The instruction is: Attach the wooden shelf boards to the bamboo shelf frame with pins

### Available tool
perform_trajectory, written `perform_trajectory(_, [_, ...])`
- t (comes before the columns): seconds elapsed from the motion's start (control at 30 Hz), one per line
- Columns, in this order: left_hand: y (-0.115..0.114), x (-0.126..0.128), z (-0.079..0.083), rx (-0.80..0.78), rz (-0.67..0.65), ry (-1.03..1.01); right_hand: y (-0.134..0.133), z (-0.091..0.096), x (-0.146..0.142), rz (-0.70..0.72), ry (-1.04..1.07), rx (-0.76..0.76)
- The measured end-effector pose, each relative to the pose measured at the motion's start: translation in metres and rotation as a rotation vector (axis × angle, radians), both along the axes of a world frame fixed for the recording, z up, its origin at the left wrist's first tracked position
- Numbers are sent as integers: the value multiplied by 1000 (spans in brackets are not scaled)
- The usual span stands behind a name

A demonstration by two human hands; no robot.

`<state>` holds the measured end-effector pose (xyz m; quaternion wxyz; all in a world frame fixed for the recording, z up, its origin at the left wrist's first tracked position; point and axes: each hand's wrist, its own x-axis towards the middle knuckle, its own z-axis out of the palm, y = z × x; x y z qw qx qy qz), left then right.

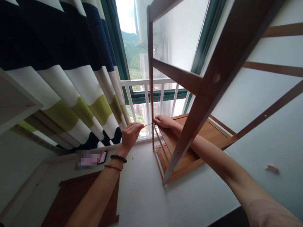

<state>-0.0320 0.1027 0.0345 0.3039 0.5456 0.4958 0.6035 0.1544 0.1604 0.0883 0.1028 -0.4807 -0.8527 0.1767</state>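
Observation:
A brown wooden shelf rack stands tilted in the view, its slim far post rising in front of the window. My left hand is closed in a pinch on a thin metal rod that looks like a hex key. The rod's far end meets the outer side of that post. On the post's other side, my right hand is curled over the end of a wooden shelf board, close to the rod's tip. Its fingertips are partly hidden.
A small screw-like piece lies on the pale floor. Left of it are a phone and a loose brown wooden panel. A striped curtain hangs at left, with a white railing before the window. A pink object is at right.

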Motion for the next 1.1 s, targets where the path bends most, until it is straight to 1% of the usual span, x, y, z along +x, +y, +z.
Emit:
perform_trajectory(0.07, [1, 3, -1, -23, 30, -21, 0, 1, 0, -6, -11, -10])
perform_trajectory(0.1, [2, 6, -2, -47, 48, -87, 0, 1, 0, -8, -16, -18])
perform_trajectory(0.17, [2, 12, -4, -116, 51, -318, 0, 2, 0, -9, -24, -31])
perform_trajectory(0.23, [2, 18, -5, -195, 5, -549, 1, 2, 1, -6, -30, -35])
perform_trajectory(0.33, [1, 21, -2, -342, -73, -758, 1, 3, 1, 6, -39, -38])
perform_trajectory(0.4, [1, 20, 2, -446, -136, -833, 1, 2, 1, 17, -38, -36])
perform_trajectory(0.47, [1, 18, 4, -516, -183, -886, 1, 2, 1, 22, -36, -33])
perform_trajectory(0.5, [1, 17, 4, -527, -192, -904, 1, 1, 1, 21, -34, -32])
perform_trajectory(0.6, [4, 15, 1, -494, -203, -925, 3, -2, 0, 12, -29, -34])
perform_trajectory(0.67, [5, 14, -3, -474, -210, -880, 5, -4, 1, 13, -28, -42])
perform_trajectory(0.77, [8, 14, -10, -428, -157, -791, 7, -6, 1, 16, -26, -48])
perform_trajectory(0.87, [9, 15, -18, -325, -111, -637, 9, -8, 1, 10, -18, -40])
perform_trajectory(0.93, [10, 14, -23, -183, -42, -427, 9, -8, 0, 3, -12, -31])
perform_trajectory(1.0, [11, 9, -26, 24, 32, -132, 10, -9, 0, -5, -7, -21])
perform_trajectory(1.03, [12, 6, -26, 123, 37, 23, 10, -9, 0, -7, -5, -17])
perform_trajectory(1.1, [13, -1, -24, 248, -30, 283, 11, -10, 0, -6, -5, -14])
